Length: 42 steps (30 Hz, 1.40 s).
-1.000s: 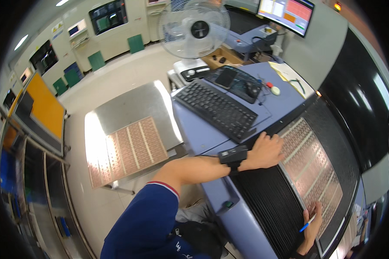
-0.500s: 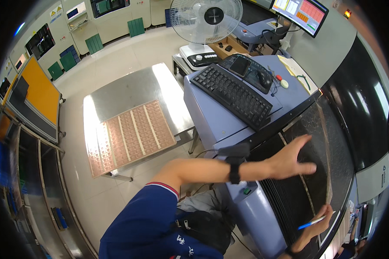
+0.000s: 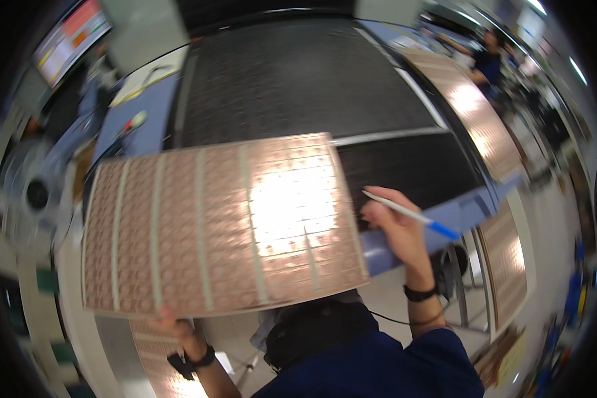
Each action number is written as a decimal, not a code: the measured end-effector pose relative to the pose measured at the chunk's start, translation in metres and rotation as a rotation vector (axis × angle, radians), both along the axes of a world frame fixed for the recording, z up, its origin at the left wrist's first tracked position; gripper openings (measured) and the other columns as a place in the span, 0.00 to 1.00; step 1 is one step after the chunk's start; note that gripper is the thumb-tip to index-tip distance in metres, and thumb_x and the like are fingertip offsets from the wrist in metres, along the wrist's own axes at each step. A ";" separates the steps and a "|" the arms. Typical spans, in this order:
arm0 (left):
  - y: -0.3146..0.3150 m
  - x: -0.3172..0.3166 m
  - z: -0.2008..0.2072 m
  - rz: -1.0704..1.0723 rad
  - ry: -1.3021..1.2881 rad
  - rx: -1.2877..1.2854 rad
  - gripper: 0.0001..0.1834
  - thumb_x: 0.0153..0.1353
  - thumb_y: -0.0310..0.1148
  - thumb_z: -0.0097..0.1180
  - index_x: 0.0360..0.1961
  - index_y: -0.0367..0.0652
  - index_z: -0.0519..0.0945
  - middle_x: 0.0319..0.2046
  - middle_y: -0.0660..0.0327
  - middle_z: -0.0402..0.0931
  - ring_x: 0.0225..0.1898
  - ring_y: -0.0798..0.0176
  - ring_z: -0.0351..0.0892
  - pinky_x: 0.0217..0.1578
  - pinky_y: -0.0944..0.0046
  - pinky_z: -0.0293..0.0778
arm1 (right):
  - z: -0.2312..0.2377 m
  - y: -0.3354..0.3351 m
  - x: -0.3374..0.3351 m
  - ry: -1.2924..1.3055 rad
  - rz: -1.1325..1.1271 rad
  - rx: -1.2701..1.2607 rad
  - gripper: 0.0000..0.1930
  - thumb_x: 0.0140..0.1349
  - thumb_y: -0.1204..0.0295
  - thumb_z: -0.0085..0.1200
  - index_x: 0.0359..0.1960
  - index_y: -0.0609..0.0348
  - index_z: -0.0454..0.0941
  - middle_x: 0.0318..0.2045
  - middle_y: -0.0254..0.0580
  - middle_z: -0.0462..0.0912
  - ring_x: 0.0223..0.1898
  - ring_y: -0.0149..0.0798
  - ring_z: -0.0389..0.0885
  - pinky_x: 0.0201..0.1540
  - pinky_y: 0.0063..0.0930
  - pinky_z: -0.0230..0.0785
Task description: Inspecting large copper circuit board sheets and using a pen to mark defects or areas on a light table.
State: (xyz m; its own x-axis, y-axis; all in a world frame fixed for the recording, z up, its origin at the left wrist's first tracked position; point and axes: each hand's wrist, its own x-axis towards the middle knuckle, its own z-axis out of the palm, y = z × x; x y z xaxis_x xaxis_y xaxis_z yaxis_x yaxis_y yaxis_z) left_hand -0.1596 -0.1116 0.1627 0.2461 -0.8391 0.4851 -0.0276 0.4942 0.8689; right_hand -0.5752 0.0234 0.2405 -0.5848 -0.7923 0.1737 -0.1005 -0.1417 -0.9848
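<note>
A large copper-coloured circuit-board panel [image 3: 179,232] with pale stripes is tilted up in front of me, glare covering part of its right half. My left hand [image 3: 174,325] grips its lower edge near the left corner; the panel hides some of the fingers. To the right of the panel, my right hand [image 3: 395,215] pinches a white pen [image 3: 411,213] with a blue end. That hand is over the near edge of the black machine bed [image 3: 278,79], apart from the panel.
More copper panels lie on the right [image 3: 467,99], on a lower stand [image 3: 504,252], and below my left hand [image 3: 146,345]. A blue-grey side surface [image 3: 136,126] and a monitor [image 3: 73,40] are at left. Another person [image 3: 487,63] is at the far right.
The view has swung right to face the machine bed. My left hand, open and empty before, now holds a copper panel. The pen is still in my right hand.
</note>
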 end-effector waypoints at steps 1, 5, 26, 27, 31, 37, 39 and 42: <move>0.000 -0.006 0.005 0.038 0.050 0.039 0.34 0.57 0.40 0.53 0.59 0.27 0.63 0.51 0.41 0.71 0.50 0.49 0.76 0.50 0.50 0.75 | 0.002 0.002 0.004 0.044 -0.016 -0.013 0.10 0.67 0.74 0.52 0.46 0.67 0.79 0.29 0.36 0.81 0.29 0.23 0.76 0.32 0.17 0.68; -0.008 -0.030 0.023 0.119 0.038 -0.018 0.35 0.59 0.41 0.51 0.59 0.20 0.63 0.55 0.38 0.68 0.53 0.47 0.73 0.52 0.47 0.72 | -0.005 0.008 -0.004 0.081 -0.063 0.002 0.08 0.64 0.72 0.55 0.37 0.66 0.81 0.23 0.35 0.81 0.24 0.23 0.76 0.27 0.17 0.67; -0.010 0.006 0.015 -0.012 0.050 0.044 0.44 0.58 0.45 0.50 0.70 0.34 0.50 0.66 0.45 0.56 0.63 0.49 0.63 0.60 0.47 0.66 | -0.005 0.013 0.004 0.407 -0.038 0.021 0.02 0.53 0.78 0.56 0.24 0.63 0.76 0.16 0.35 0.74 0.15 0.26 0.68 0.17 0.22 0.56; -0.011 0.007 0.016 -0.004 0.058 0.047 0.43 0.58 0.45 0.50 0.69 0.34 0.51 0.65 0.45 0.57 0.63 0.49 0.64 0.60 0.47 0.67 | -0.004 0.014 0.005 0.336 -0.028 0.038 0.02 0.52 0.78 0.55 0.24 0.62 0.76 0.16 0.35 0.74 0.15 0.26 0.67 0.17 0.22 0.56; -0.006 -0.009 0.022 0.058 0.085 0.075 0.43 0.57 0.45 0.51 0.69 0.34 0.52 0.65 0.45 0.58 0.62 0.50 0.64 0.59 0.47 0.67 | -0.001 0.014 0.004 0.363 0.026 0.048 0.02 0.50 0.79 0.54 0.22 0.62 0.75 0.15 0.34 0.72 0.14 0.26 0.66 0.16 0.23 0.54; -0.015 -0.002 0.019 0.078 0.068 -0.059 0.29 0.58 0.42 0.47 0.50 0.23 0.69 0.48 0.41 0.72 0.47 0.51 0.77 0.46 0.49 0.76 | -0.001 0.017 0.005 0.368 -0.024 0.065 0.02 0.48 0.79 0.54 0.21 0.63 0.74 0.14 0.36 0.72 0.14 0.28 0.66 0.17 0.24 0.55; -0.016 0.001 0.016 0.042 0.100 -0.082 0.29 0.57 0.40 0.47 0.51 0.23 0.69 0.49 0.41 0.72 0.47 0.51 0.77 0.46 0.49 0.76 | 0.000 0.017 0.006 0.368 -0.001 0.064 0.02 0.48 0.79 0.54 0.21 0.63 0.74 0.15 0.37 0.71 0.15 0.29 0.67 0.17 0.25 0.56; -0.016 -0.002 0.016 0.042 0.094 -0.096 0.29 0.57 0.40 0.48 0.51 0.22 0.68 0.49 0.41 0.72 0.47 0.51 0.77 0.47 0.50 0.76 | 0.003 0.017 0.007 0.376 0.046 0.069 0.02 0.47 0.79 0.53 0.21 0.63 0.74 0.15 0.38 0.71 0.16 0.31 0.68 0.18 0.26 0.57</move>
